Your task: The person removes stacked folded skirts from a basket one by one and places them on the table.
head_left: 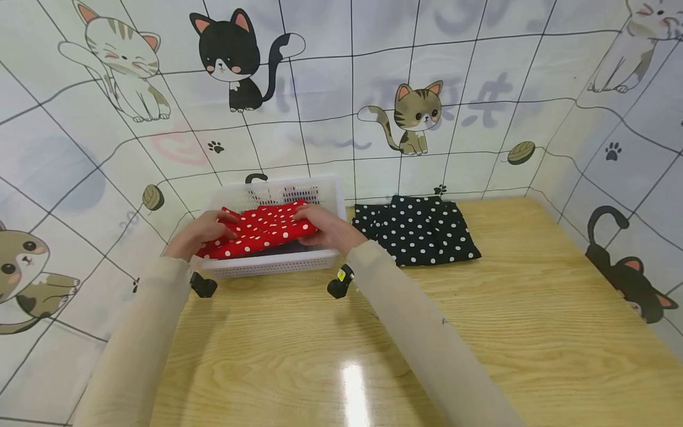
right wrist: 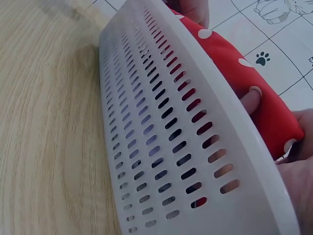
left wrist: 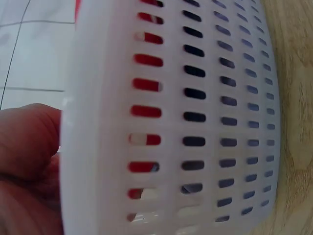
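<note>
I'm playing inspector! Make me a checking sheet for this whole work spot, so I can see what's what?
Surface: wood-grain table, with a bright reflection near the front.
Job's things: red polka-dot cloth in the top of a white slotted basket; something dark lies beneath, too hidden to name. A black polka-dot cloth lies on the table, right of the basket.
Clutter: nothing seen.
Grippers: two bare hands; the left hand holds the red cloth's left end, the right hand its right end.
Cables: nothing seen.
Surroundings: pale wall covering with cartoon cats, paw prints and grid lines.
</note>
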The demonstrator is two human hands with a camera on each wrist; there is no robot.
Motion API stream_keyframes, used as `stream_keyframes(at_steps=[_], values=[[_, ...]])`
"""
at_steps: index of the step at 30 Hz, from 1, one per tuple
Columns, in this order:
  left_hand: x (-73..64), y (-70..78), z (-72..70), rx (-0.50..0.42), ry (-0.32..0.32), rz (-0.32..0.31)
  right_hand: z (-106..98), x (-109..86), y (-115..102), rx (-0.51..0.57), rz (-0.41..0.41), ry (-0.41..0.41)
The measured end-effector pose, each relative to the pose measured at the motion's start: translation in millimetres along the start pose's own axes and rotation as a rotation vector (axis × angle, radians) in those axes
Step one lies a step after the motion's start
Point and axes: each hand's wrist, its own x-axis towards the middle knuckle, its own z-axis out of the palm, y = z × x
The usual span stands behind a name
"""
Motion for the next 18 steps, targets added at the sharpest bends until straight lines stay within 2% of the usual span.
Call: stream_keyframes(at_steps=[3,6,8,14,18], values=[[-0.4,-2.8,-3.2,-0.037,-0.018,-0.004,0.7,-1.2,0.7,-0.073,-0.019,0.024],[-3.0,-4.9,-5.2,-0.089,-0.029,0.009,2.7,-5.1,1.5,-0.226,-0.106,0.064],[-4.3,-6.2,-6.0,-0.14,-0.036,0.026,4.5,-7.6,1.1,-0.288,-0.162,0.087],[-6.8,-8.4,-5.4,-0.295,-0.058,0.022,10.8,-11.2,-2.3,-0.385,-0.242,0.172],[-8.5,-7.0,-2.9,-0.309,-0.016,0.037,13.5,-17.7,-8.2,-0.401,-0.261,0.165]])
